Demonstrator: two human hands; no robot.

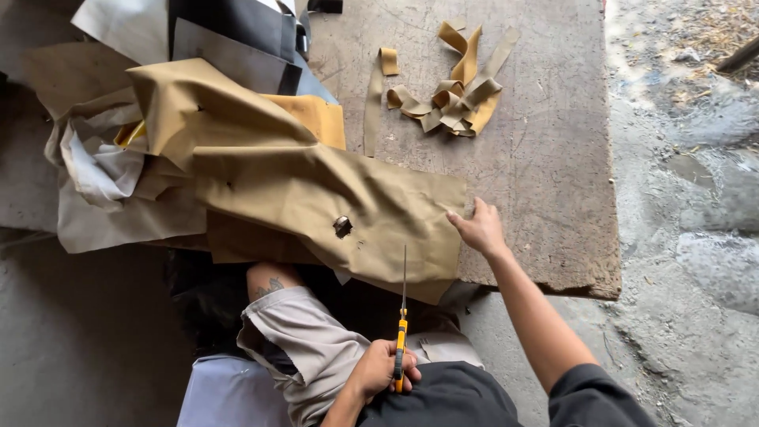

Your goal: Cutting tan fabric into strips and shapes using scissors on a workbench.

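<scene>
Right hand presses open fingers on a tan fabric sheet to pin it to the wooden surface, while the left hand grips yellow-handled scissors at the ready.

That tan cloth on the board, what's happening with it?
A person sits at a worn wooden board with a sheet of tan fabric spread across it. The right hand presses on the fabric's edge, while the left hand holds yellow-handled scissors near the lap, blades closed and pointing at the cloth without touching it. A tangle of cut tan strips lies farther up the board, and grey and black sheets are piled at the far left.
</scene>
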